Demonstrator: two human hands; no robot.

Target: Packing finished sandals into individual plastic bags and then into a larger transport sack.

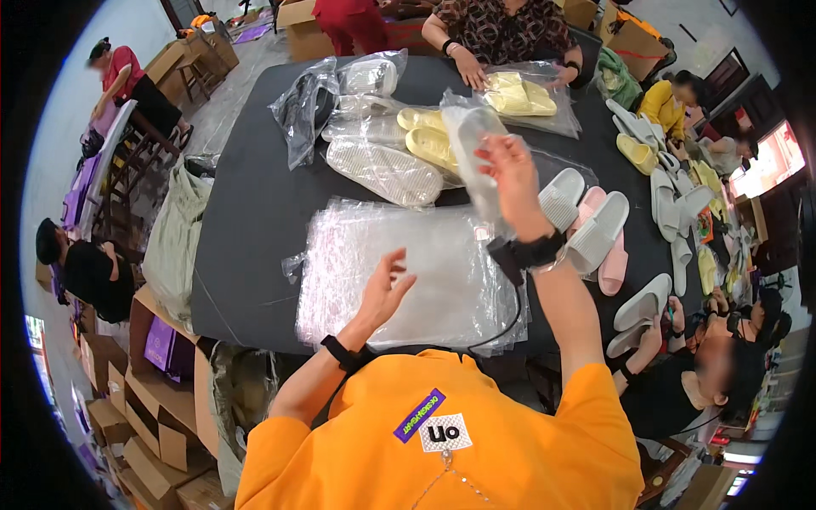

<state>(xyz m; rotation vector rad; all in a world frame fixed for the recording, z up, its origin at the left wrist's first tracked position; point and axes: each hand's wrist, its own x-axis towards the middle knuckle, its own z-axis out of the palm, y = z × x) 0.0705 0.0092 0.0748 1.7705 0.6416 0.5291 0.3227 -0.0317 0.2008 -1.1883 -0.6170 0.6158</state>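
Observation:
My right hand (pixel 510 174) is raised over the far middle of the table, fingers curled on a clear bag with a pale slipper (pixel 472 140) inside. My left hand (pixel 385 293), its fingers apart and holding nothing, hovers above a flat stack of clear plastic bags (pixel 425 255). Just beyond the stack lie bagged white slippers (pixel 382 172) and bagged yellow slippers (pixel 431 144). To the right of my right forearm are loose white slippers (pixel 599 231), with pink slippers (pixel 613 274) partly hidden beneath them.
Across the dark table (pixel 246 221), a person's hands rest by bagged yellow slippers (pixel 520 95). More loose slippers (pixel 671 204) line the right side, where other people sit. Open cardboard boxes (pixel 166 416) and a pale sack (pixel 177 242) stand at the left.

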